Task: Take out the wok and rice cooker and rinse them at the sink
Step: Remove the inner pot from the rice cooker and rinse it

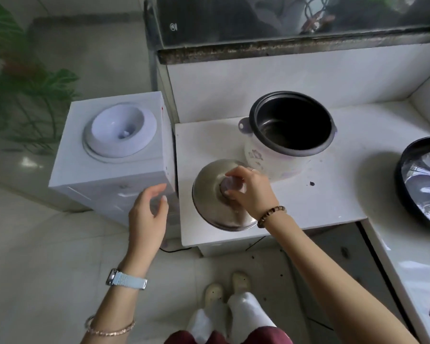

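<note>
As right hand (248, 188) grips lid (207, 197), wok (425, 184) sits cropped.

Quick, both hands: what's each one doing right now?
Left hand: open, holding nothing.
Right hand: grips the lid knob.

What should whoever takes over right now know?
Left hand: open, holding nothing, left of the counter.
Right hand: grips the lid by its knob, in front of the rice cooker.
Rice cooker stands open on the counter; wok on the counter, far right.
Done: both out, lid off.
Left: carry both to a sink (none in view) and rinse.
</note>
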Demonstrator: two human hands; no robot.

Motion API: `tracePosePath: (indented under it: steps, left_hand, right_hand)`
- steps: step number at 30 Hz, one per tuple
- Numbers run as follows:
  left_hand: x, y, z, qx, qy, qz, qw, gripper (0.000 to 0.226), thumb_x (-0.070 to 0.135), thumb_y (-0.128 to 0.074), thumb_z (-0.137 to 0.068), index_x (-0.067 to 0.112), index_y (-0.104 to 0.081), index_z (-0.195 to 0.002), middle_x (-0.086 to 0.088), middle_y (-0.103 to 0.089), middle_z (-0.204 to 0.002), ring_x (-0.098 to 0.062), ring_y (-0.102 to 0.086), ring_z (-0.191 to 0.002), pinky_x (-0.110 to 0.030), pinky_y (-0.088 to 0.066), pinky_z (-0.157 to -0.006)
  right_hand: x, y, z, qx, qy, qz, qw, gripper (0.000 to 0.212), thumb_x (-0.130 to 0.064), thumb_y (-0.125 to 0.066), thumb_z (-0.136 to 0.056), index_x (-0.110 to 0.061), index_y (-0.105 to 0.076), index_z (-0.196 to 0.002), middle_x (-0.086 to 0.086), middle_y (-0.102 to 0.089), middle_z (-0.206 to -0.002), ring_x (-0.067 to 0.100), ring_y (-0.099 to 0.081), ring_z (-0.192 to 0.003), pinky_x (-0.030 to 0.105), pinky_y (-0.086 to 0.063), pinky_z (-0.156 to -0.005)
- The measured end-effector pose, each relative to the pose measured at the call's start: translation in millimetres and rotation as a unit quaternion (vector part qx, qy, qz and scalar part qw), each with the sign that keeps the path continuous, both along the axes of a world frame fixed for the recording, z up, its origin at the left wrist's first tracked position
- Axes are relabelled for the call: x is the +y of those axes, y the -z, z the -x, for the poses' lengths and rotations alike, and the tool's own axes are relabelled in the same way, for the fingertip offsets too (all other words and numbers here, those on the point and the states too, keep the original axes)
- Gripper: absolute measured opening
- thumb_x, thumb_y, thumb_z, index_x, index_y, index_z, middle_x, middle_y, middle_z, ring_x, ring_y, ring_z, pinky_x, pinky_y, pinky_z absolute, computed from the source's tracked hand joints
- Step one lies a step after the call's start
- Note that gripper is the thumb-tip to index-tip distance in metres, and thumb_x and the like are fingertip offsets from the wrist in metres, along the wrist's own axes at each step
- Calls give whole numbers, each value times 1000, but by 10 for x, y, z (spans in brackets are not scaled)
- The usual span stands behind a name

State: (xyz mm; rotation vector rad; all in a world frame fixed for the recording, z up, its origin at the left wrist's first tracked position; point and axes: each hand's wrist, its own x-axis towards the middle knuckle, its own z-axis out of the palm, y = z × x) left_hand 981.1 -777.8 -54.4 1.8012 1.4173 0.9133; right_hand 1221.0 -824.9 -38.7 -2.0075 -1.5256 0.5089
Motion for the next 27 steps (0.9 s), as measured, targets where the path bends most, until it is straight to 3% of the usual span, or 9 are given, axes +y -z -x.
tracePosePath:
  steps: [6, 12, 16, 21, 27]
  left_hand:
    - [-89, 83, 64, 4, -10, 6, 1000, 26, 7, -56, -93, 16, -63, -116, 6, -65, -118, -10, -58, -113, -27, -42, -100]
    - [-159, 112, -56, 16, 11, 9, 1000, 27, 7, -56, -93, 18, -63, -116, 6, -65, -117, -9, -58, -112, -15, -38, -98]
    - [-160, 90, -149, 16, 11, 13, 1000, 27, 7, -56, -93, 18, -62, -118, 5, -65, -118, -10, -58, -113, -23, -41, -98]
    - [-148, 92, -256, 28, 15, 10, 999, 27, 6, -56, -93, 17, -63, -117, 6, -65, -117, -9, -59, -111, -6, -38, -92]
    - [-128, 71, -363, 29, 15, 8, 999, 29, 3, -56, -92, 14, -64, -117, 4, -65, -117, -12, -60, -110, -3, -38, -87]
  right_hand:
    - [76, 538, 6, -14, 3, 77, 997, 31, -15, -71, -79, -17, -63, -109, 5, -62, -102, 19, -52, -98, 16, -30, -75]
    - [109, 745, -12, 13, -2, 97, 995, 37, -12, -71, -80, -19, -62, -115, 4, -60, -108, 19, -51, -103, 15, -33, -82]
    - [129, 813, -53, 24, -14, 100, 995, 41, -10, -70, -80, -20, -61, -119, 2, -58, -110, 18, -50, -105, 15, -34, -85]
    - [135, 893, -96, 30, -14, 84, 996, 42, -8, -71, -79, -21, -62, -118, 0, -59, -111, 17, -48, -107, 18, -38, -87]
    - [124, 993, -111, 24, -11, 84, 996, 43, -9, -70, -80, -22, -60, -119, -1, -57, -112, 15, -48, -108, 19, -40, -89]
